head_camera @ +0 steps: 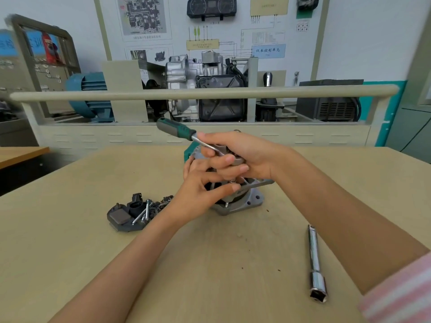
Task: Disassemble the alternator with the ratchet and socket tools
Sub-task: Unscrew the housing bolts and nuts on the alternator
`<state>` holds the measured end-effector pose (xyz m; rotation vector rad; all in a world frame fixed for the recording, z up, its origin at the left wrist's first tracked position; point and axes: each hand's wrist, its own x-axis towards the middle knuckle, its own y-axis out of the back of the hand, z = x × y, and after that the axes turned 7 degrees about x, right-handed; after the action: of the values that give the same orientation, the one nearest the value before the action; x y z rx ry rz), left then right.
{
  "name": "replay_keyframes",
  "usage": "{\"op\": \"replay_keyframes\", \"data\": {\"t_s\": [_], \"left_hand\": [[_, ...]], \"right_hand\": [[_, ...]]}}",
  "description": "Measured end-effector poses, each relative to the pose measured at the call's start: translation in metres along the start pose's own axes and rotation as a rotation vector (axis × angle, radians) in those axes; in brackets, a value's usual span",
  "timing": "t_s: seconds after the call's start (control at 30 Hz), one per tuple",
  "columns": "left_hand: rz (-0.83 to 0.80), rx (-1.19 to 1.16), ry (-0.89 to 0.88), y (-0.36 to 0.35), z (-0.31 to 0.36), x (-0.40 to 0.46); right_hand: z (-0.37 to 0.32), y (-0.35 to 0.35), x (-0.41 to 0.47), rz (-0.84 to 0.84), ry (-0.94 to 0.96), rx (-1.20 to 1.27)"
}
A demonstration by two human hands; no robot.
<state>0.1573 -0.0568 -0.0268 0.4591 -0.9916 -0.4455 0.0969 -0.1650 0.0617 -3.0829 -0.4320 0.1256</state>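
The alternator point(235, 197) is sitting in the middle of the table point(70, 229). The right hand point(242, 155) is curling its fingers around the ratchet point(186, 134) on top of it. The left hand point(198, 190) is gripping the alternator's side. An extension bar point(314, 262) is lying near the right arm, and a pile of small parts point(135, 210) is lying to the left.

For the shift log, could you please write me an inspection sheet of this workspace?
Surface: tan table, a few dark specks.
Job's things: alternator upright mid-table; ratchet held over it; extension bar lying right.
Clutter: removed parts pile left of alternator.
Grippers: right hand grips ratchet; left hand grips alternator.
Cables: nothing seen on table.
Surroundings: engine display, wall board, rail.
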Motion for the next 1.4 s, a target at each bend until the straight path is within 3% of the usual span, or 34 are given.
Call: {"op": "replay_keyframes", "data": {"t_s": [0.07,0.17,0.23,0.3,0.37,0.43,0.57,0.63,0.73,0.87,0.93,1.03,1.17,1.23,1.33,1.4], "left_hand": [[0.036,0.019,0.004,-0.001,-0.001,0.001],[0.09,0.058,0.003,-0.005,-0.002,0.0],[0.103,0.1,0.011,-0.008,-0.001,0.001],[0.093,0.123,0.025,-0.007,0.0,0.001],[0.065,0.11,0.047,-0.006,0.002,0.0],[0.031,0.092,0.057,-0.004,0.002,0.0],[0.011,0.033,0.053,-0.004,0.001,-0.001],[0.029,0.002,0.067,-0.003,0.0,-0.002],[0.039,0.016,0.018,-0.004,-0.002,-0.002],[0.079,0.076,0.011,-0.008,0.0,-0.002],[0.101,0.103,0.017,-0.01,0.001,-0.002],[0.095,0.129,0.045,-0.011,0.0,-0.001],[0.065,0.078,0.045,-0.009,-0.001,-0.001],[0.098,0.045,0.034,-0.009,0.0,-0.002],[0.106,0.04,0.019,-0.009,0.0,-0.001],[0.096,0.069,0.016,-0.009,-0.001,0.0]], "right_hand": [[0.009,-0.009,0.001,0.235,0.164,0.175],[0.031,-0.023,0.001,0.771,0.483,0.567],[0.034,-0.025,0.003,0.913,0.512,0.741],[0.027,-0.025,0.003,0.884,0.427,0.786],[0.022,-0.018,0.004,0.774,0.365,0.649],[0.016,-0.007,0.004,0.567,0.267,0.397],[-0.005,0.005,0.004,-0.006,-0.045,-0.061],[-0.006,0.002,0.003,-0.098,-0.076,-0.149],[0.004,-0.006,0.002,0.052,0.074,-0.004],[0.033,-0.022,0.003,0.756,0.519,0.475],[0.035,-0.021,0.007,0.889,0.558,0.697],[0.022,-0.006,0.008,0.719,0.352,0.653],[0.009,0.013,0.007,0.06,0.09,0.161],[0.003,0.016,0.005,-0.157,0.012,0.04],[0.003,0.012,0.002,-0.128,0.014,0.135],[0.012,0.003,0.004,0.118,0.167,0.262]]}}
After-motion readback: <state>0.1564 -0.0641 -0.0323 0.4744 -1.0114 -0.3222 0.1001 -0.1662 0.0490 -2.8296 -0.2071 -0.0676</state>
